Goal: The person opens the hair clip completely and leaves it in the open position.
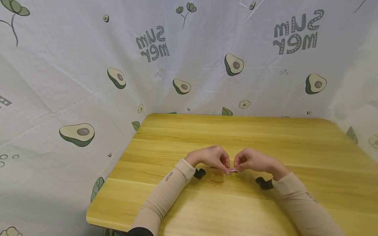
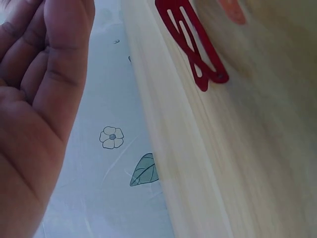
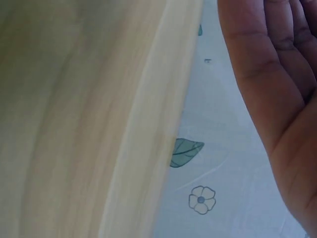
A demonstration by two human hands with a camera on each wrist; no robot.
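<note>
In the head view, a small pink hair clip point(image 1: 232, 170) is between the fingertips of both hands, just above the table. My left hand point(image 1: 211, 156) pinches its left end with thumb and fingers. From the other side, my right hand point(image 1: 255, 160) pinches the right end. A red snap hair clip point(image 2: 190, 42) lies on the wood beside the left hand, with part of an orange clip point(image 2: 233, 11) near it. Close below the hands are orange clips point(image 1: 218, 181) and a yellow clip point(image 1: 234, 177). Neither wrist view shows the pink clip.
The wooden table point(image 1: 183, 137) has rounded corners. Behind it and to its left hangs a pale curtain point(image 1: 203, 88) printed with avocados, leaves and flowers. Black wrist-worn devices point(image 1: 264, 183) stick out by both cuffs.
</note>
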